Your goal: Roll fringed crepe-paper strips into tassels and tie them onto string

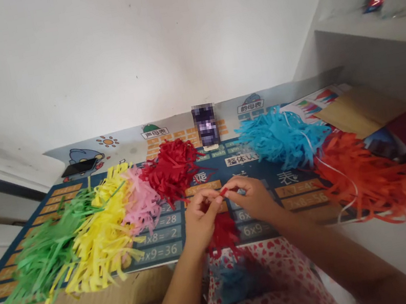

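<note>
Hands [223, 198] w/ red strip [223, 191]

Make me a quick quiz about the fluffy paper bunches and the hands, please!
1. What colour is the bunch between the green bunch and the pink bunch?
2. True or false: the left hand and right hand meet at a small green piece.
3. Fill in: a thin white ____ lies across the big blue bunch.

Key: 1. yellow bunch; 2. false, it's a small red piece; 3. string.
</note>
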The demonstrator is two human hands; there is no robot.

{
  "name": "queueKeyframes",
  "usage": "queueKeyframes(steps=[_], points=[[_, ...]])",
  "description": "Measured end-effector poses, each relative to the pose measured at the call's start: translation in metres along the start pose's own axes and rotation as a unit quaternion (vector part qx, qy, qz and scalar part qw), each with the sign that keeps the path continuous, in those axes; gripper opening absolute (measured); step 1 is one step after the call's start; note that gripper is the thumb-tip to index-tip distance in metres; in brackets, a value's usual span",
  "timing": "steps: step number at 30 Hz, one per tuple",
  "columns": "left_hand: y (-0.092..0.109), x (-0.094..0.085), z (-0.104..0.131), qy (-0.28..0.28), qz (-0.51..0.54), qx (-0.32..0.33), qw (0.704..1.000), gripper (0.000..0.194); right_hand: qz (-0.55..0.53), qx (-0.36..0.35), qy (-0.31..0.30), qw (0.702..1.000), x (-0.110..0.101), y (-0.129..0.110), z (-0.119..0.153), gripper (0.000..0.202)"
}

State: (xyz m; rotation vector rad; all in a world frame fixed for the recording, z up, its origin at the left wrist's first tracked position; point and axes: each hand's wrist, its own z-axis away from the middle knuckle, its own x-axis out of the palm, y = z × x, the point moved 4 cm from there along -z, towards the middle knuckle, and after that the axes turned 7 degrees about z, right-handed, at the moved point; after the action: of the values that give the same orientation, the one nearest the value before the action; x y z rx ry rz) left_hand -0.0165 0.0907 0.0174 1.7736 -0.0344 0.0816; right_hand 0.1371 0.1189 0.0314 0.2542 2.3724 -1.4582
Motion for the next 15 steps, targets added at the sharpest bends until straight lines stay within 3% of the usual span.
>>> queueKeyframes(steps=[3,6,15], points=[[0.010,0.001,0.001,0.011,-0.147,0.119,0.982,0.005,0.028,-0.008,0.031,0.999,-0.001,-0.004,0.001,0.013],[0.020,0.004,0.003,0.029,-0.220,0.205,0.953,0.004,0.033,-0.026,0.044,0.998,-0.003,-0.008,0.003,0.014],[0.019,0.012,0.005,0.032,-0.235,0.177,0.955,0.007,0.055,-0.036,0.056,0.996,-0.008,-0.003,0.011,0.015]])
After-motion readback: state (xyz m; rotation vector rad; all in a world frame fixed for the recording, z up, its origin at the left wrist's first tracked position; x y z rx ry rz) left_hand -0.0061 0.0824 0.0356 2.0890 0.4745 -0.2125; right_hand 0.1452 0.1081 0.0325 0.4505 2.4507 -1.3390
